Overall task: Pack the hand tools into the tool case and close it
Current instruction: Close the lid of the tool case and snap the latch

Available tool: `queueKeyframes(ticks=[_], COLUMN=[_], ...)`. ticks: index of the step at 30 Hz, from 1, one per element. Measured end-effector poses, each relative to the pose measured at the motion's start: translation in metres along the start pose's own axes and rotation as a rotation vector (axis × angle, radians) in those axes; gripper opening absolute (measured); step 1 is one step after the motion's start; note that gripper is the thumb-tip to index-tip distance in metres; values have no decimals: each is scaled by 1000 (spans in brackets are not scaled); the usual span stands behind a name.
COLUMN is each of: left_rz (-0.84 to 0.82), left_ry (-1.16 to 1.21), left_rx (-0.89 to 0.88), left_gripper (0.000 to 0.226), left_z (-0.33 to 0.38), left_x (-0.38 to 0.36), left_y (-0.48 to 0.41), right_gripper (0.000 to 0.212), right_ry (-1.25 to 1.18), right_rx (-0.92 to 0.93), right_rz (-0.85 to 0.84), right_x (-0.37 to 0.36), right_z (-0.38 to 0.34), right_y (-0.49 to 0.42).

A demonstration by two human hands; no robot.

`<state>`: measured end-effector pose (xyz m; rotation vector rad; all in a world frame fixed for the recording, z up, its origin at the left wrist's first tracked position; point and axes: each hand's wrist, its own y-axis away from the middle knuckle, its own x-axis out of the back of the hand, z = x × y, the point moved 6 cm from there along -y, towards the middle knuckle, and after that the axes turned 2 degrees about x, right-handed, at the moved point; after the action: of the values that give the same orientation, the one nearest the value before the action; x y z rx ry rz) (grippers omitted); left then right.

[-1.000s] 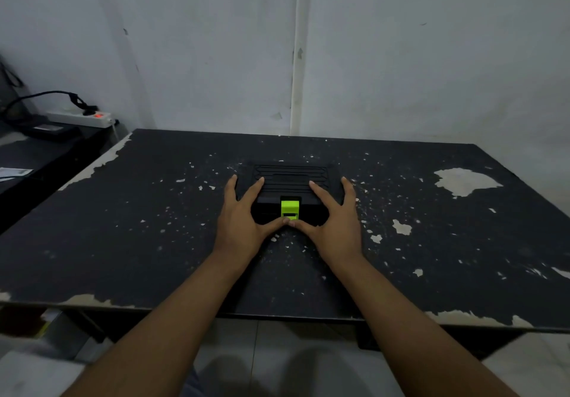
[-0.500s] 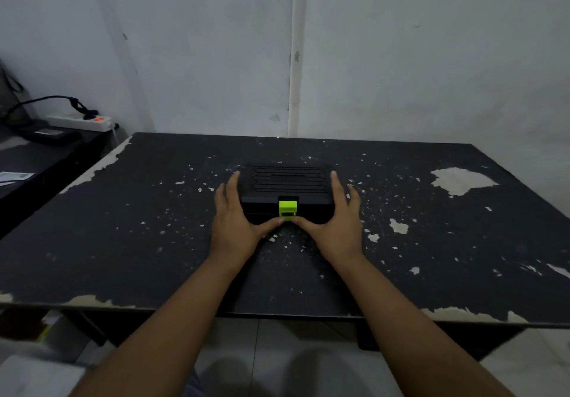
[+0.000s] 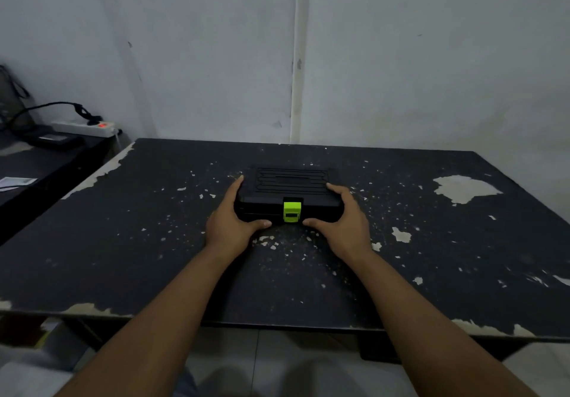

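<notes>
Head view: case (image 3: 291,185) sits mid-frame on the bench (image 3: 123,242), lid down, left hand (image 3: 226,222) and right hand (image 3: 345,221) with fingers clamped round its ends. To finish well, I'd press the green latch (image 3: 292,211) fully home, holding both ends steady.

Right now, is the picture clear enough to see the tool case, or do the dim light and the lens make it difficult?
Head view: the light is dim and even, without glare; the black tool case almost merges with the dark table, and only its green latch stands out. Head view: the focus looks acceptable, and the wide lens seems to spread the table toward the frame's sides.
</notes>
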<state>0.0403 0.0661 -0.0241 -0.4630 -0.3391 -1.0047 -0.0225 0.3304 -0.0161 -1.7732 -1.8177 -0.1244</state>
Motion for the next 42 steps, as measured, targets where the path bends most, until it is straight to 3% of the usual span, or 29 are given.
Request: queueKeyframes(ticks=[13, 27, 42], left_rz=[-81, -104, -114], left_ry=[195, 98, 27], left_rx=[-111, -129, -133], left_gripper=[110, 107, 105], left_z=[2, -11, -18], left_x=[-26, -55, -66], left_y=[-80, -158, -176], right_gripper=[78, 75, 71], right_ry=[-189, -179, -74], right_rx=[37, 41, 71], right_rz=[-76, -73, -70], right_x=[-6, -28, -34], right_z=[23, 52, 56], right_y=[-78, -157, -166])
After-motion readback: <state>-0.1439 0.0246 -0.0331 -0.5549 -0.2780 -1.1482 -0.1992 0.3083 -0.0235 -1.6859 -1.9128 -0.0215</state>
